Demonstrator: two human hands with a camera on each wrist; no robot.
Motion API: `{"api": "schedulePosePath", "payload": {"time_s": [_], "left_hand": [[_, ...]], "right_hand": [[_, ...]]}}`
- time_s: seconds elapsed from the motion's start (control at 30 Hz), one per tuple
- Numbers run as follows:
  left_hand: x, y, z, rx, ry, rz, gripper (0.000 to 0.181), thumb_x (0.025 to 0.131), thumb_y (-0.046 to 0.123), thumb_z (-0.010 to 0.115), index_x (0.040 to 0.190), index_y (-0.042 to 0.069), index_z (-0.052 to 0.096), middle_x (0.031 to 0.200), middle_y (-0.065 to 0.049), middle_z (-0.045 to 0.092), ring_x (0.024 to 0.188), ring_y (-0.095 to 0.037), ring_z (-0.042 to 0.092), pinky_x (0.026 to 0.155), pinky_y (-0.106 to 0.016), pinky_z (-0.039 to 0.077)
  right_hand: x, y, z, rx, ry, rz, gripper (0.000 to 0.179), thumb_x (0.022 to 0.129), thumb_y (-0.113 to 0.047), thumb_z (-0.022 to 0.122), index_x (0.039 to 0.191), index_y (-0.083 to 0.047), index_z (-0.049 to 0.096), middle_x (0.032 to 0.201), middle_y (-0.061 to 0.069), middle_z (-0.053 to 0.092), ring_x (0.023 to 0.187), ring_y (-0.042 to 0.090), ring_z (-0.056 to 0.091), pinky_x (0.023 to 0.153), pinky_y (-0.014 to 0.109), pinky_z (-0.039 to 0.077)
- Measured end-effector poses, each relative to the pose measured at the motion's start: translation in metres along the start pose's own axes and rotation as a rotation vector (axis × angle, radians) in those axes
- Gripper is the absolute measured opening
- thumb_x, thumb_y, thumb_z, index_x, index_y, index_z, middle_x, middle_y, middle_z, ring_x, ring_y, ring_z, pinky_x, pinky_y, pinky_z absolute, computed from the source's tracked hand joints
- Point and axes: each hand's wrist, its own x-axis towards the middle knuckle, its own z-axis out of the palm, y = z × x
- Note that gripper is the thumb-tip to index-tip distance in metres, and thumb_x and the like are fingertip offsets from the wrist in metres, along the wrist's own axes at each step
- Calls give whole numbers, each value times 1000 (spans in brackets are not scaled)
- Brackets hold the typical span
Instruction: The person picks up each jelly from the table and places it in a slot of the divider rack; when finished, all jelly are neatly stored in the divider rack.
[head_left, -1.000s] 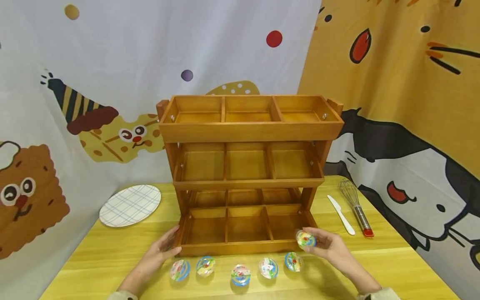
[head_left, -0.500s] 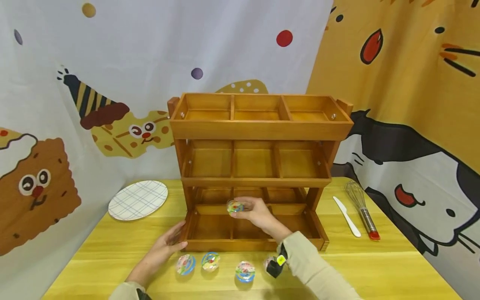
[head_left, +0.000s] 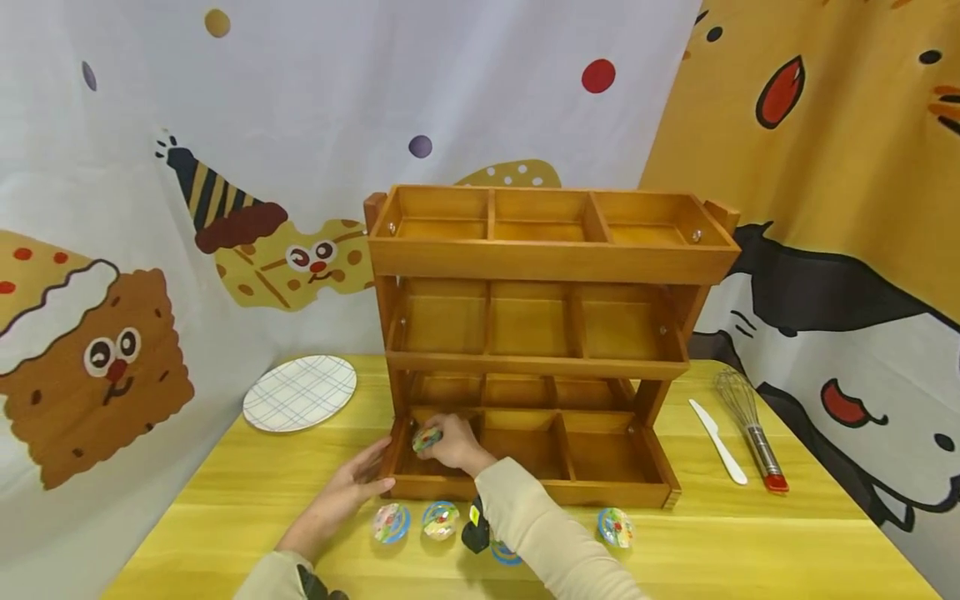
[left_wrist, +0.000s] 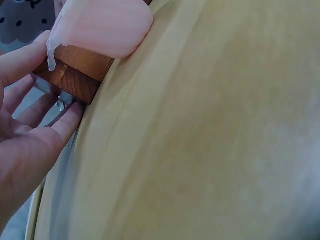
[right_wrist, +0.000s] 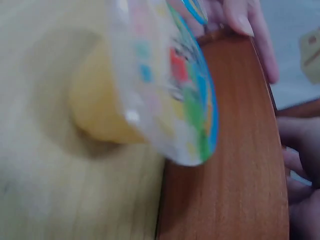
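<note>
A three-tier wooden rack stands in the middle of the head view. My left hand grips the left front corner of its bottom tray, with the thumb on the wood. My right hand reaches across and holds a small jelly cup with a printed lid inside the tray's left compartment. More jelly cups stand before the rack: one with pink jelly, one with yellow jelly, and one at the right. The right sleeve partly covers another cup.
A checked white plate lies at the left of the wooden table. To the right of the rack are a white knife and a whisk. Printed cloth hangs behind.
My right hand has carried the jelly cup from the rack's right front, across the bottom tray, into its left compartment. The left hand stays at the corner. The head view has shifted.
</note>
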Motion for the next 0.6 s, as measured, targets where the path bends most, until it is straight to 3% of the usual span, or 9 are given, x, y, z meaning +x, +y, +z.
{"api": "schedulePosePath", "payload": {"time_s": [0.17,0.27,0.47,0.6], "left_hand": [[1,-2,0,-10,7,5,71,81,20,62,141,16,23,147,-20,14,132,-45,14,103,-59,23],[2,-2,1,-13,17,5,71,80,19,62,140,16,24,147,-19,16,132,-44,15,104,-58,24],[4,-2,2,-8,-8,37,73,81,19,61,141,13,21,147,-21,15,132,-44,17,105,-55,24],[3,-3,0,-22,-3,23,73,81,19,62,141,14,22,147,-20,16,133,-43,17,105,-55,24]], "right_hand": [[6,7,2,166,-49,56,51,67,-10,75,115,-6,56,104,12,60,84,18,58,67,28,52],[8,10,1,204,-58,70,50,68,-9,74,115,-7,56,105,12,58,86,18,57,68,28,51],[7,10,-2,116,-80,19,51,72,-11,71,120,-7,53,107,11,58,90,20,56,74,31,50],[2,3,-8,77,-114,-3,58,74,-16,70,126,-7,46,118,13,54,102,26,54,84,38,49]]}}
